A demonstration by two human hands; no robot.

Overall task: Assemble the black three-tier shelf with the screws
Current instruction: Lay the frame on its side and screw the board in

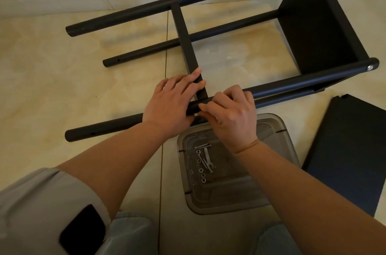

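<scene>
Left hand [169, 106] lies flat, fingers straight, pressing the middle board [188, 45] of the shelf frame [313, 24] lying on the floor [52, 77]. Right hand [231, 114] curls around the near pole [302, 81] at the joint. Screws [201, 162] sit in a clear tray [279, 137] beneath; a loose board [351, 150] lies at right.

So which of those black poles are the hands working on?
The nearest pole, lying closest to the person. The left hand steadies it at the shelf panel, and the right hand pinches something there; other poles lie untouched.
</scene>
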